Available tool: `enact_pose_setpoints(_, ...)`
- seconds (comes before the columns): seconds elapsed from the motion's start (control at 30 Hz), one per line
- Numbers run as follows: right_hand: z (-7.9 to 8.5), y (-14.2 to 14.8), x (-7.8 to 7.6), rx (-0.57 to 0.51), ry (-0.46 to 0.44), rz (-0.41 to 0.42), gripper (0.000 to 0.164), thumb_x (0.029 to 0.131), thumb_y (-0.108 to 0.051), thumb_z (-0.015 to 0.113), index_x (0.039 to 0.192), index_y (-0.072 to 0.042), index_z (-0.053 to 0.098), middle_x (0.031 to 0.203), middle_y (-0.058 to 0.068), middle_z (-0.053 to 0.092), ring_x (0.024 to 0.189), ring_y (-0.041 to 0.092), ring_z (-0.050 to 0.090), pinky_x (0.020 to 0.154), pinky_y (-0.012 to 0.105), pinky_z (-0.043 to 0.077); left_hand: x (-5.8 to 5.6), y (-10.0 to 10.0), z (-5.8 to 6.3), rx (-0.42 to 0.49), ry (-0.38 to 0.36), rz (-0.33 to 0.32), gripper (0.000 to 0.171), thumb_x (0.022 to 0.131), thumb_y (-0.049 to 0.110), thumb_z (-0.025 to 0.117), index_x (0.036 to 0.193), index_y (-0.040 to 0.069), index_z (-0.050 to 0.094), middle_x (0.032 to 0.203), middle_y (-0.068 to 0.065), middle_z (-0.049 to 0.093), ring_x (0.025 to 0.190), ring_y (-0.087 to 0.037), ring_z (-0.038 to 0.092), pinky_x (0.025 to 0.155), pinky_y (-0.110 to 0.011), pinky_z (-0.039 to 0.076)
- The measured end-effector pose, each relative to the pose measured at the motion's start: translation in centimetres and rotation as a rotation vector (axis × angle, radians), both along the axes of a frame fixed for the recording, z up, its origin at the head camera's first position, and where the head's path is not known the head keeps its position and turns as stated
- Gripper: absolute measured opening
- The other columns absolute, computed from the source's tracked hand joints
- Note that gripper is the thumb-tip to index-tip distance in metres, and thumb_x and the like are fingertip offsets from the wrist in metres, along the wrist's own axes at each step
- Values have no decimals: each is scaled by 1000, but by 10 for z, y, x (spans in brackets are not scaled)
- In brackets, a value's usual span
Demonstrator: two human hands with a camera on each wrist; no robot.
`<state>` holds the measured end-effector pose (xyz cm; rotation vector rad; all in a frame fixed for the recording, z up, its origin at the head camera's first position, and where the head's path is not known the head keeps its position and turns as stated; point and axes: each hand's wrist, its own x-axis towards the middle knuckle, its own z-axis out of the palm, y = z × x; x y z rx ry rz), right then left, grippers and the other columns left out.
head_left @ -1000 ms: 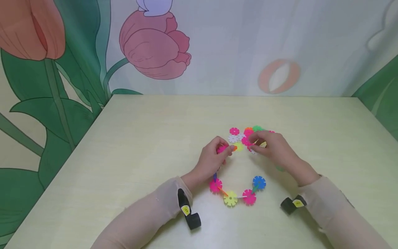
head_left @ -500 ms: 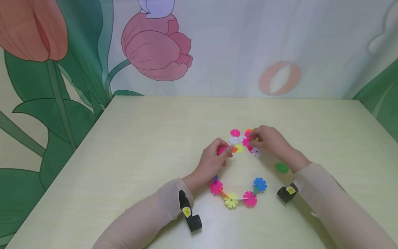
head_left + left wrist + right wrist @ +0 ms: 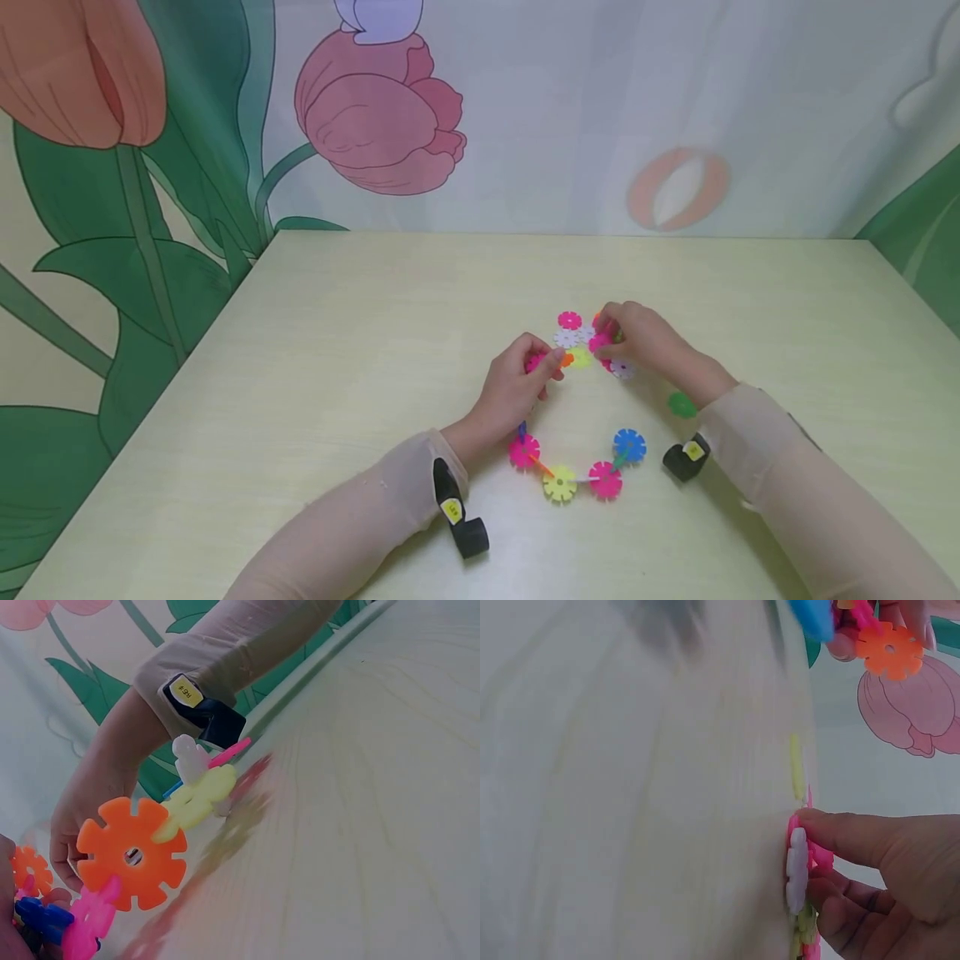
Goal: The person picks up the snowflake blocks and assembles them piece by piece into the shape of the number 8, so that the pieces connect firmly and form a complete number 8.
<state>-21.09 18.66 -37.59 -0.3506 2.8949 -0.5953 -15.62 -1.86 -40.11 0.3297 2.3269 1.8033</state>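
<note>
Right hand [image 3: 645,333] is being shifted left at the far disc pile [image 3: 581,358], green snowflake disc [image 3: 681,405] being bared. Pink disc [image 3: 822,857] is being touched; pinch cannot be told. Near chain [image 3: 551,485] is being pinched at far-left end by left hand [image 3: 513,379] fingers; nothing is being joined yet.

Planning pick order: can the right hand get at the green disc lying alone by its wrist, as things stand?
Probably yes: the green disc lies near the right sleeve, with nothing seen on it. The right hand is at the disc pile, though, so it would likely need to draw back.
</note>
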Motion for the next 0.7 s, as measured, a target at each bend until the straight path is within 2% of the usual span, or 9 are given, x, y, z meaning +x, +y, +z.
enact_pose_setpoints(0.2,2,5,5,-78,8,-21,28,85,-11,72,109,-4,59,98,13,65,89,25,58,82,36,53,0,1,0,-5,-14,0,25,95,38,58,100,14,53,89,-4,69,59,-14,50,62,-23,42)
enact_pose_setpoints(0.43,8,11,14,-183,15,-43,24,86,-14,71,106,-3,64,93,11,65,82,21,58,73,27,51,0,1,0,-24,-22,8,24,94,36,60,100,14,53,88,-4,71,57,-15,50,59,-23,41)
enact_pose_setpoints(0.7,14,10,27,-314,-55,-41,22,90,-15,67,106,-2,61,80,8,67,65,16,61,62,24,54,0,1,1,-31,-24,14,25,94,36,60,100,13,54,88,-4,72,56,-16,50,57,-23,39)
